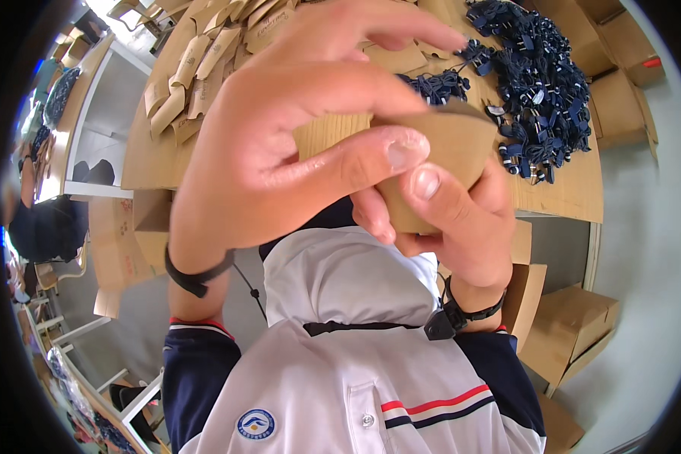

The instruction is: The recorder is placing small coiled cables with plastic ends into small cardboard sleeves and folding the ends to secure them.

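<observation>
The counter (567, 200) spreads beyond your left hand (242, 144) and right hand (473, 231), both grips closed around the brown cardboard sleeve (455, 145) between them. It lies right of your left palm and against your right fingers, neither hand nearer; its long axis seems to point away from you, slightly rightward.

Probably a workshop: cartons (571, 325), heaped cords (541, 91)
</observation>
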### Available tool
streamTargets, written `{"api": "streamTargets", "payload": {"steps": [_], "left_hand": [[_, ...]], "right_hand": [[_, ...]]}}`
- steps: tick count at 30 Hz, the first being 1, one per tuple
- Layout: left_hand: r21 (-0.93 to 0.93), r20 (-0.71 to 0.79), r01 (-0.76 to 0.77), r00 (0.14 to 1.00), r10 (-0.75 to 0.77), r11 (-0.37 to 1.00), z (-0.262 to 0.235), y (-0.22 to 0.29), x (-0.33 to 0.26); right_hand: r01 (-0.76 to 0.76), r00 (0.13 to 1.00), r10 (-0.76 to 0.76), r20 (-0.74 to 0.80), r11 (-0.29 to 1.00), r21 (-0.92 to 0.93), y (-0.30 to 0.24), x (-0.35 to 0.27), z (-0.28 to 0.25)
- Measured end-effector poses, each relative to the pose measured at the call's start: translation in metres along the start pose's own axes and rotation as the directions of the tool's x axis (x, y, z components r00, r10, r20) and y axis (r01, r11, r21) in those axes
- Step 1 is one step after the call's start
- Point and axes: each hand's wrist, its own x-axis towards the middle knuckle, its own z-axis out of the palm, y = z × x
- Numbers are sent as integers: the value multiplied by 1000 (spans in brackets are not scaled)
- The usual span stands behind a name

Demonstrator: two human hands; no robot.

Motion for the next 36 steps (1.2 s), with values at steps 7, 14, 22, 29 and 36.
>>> {"api": "streamTargets", "payload": {"steps": [7, 14, 22, 29, 36], "left_hand": [[-137, 174, -69, 980, 93, 988, 12, -15, -4], [-427, -132, 206, 949, -286, 880, 45, -1, -21], [-774, 204, 365, 918, -341, 518, 72, -6, -36], [308, -219, -187, 940, 260, 933, 75, -4, -32], [467, -159, -265, 913, 375, 843, 95, -5, -28]], "right_hand": [[15, 986, -38, -162, 990, -141, 5, -3, 12], [271, 859, -510, 41, 387, -882, 12, 5, -4], [173, 983, -46, 179, 568, -805, -4, -16, -15], [147, 976, -173, -129, 971, -189, 17, -10, -11], [232, 835, -338, -435, 932, -277, 38, -24, -11]]}}
